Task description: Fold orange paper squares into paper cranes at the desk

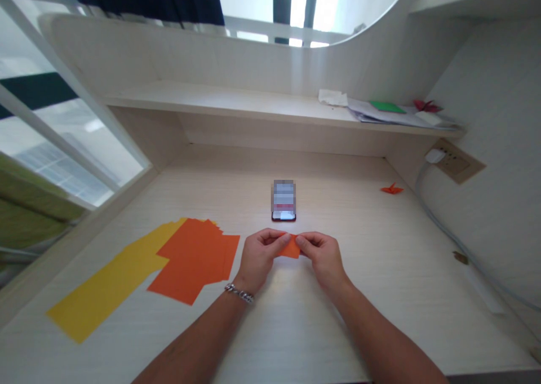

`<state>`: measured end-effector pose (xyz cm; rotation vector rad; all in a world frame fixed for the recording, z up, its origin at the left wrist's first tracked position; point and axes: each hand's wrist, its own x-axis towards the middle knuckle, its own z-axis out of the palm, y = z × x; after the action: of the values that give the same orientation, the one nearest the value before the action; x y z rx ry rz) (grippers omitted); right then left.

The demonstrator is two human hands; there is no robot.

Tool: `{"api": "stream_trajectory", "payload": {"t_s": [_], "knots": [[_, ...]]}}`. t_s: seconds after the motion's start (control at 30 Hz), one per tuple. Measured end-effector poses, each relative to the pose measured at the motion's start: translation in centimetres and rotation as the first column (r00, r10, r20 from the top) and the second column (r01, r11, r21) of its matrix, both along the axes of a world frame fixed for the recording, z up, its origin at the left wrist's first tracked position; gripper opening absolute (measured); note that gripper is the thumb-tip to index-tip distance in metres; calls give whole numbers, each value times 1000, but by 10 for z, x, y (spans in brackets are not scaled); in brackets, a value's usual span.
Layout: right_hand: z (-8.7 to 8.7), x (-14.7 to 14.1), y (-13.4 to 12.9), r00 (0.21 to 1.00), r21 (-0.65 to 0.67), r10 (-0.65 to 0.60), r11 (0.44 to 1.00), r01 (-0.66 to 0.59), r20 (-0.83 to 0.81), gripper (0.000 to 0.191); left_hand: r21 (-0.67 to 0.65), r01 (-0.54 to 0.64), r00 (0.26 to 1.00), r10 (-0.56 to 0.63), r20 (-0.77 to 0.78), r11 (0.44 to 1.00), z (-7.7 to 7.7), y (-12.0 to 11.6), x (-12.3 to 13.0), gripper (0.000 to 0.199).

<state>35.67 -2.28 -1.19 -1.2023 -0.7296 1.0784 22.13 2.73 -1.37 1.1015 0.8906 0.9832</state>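
A small folded piece of orange paper (291, 248) is held up between both hands, over the middle of the desk. My left hand (260, 256) pinches its left side with thumb and fingers, and a chain bracelet circles that wrist. On the right side, my right hand (325, 255) grips it the same way. The two thumbs lie close together on the paper's upper part, and the fingers behind are partly hidden. Just beyond the hands lies a phone (283, 201) with its screen lit and blurred.
Orange paper sheets (196, 260) and fanned yellow sheets (105, 282) lie left on the desk (270, 339). A folded orange paper figure (392, 189) sits far right. A cable (443, 226) runs from the wall socket (459, 159). Papers (363, 111) rest on the shelf (236, 102).
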Motion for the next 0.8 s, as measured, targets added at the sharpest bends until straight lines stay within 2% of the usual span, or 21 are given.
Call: {"api": "stream_trajectory", "payload": {"t_s": [0.13,0.27,0.37,0.6,0.8], "knots": [[1,-2,1,1000,-17,5,1000,-5,-22,25,9,-19,1000,19,-8,1000,1,1,0,22],[2,-4,1,994,-99,105,989,-106,-23,31,37,-109,993,110,-31,993,4,3,-1,22],[2,-5,0,988,-129,148,980,-151,-32,33,34,-136,990,137,-21,990,6,4,-1,23],[0,-1,0,993,-101,111,988,-115,-46,34,2,-104,994,104,38,995,1,4,1,24],[1,-1,0,986,6,18,1000,-19,166,28,-20,-44,997,45,59,999,2,5,-2,27]]}}
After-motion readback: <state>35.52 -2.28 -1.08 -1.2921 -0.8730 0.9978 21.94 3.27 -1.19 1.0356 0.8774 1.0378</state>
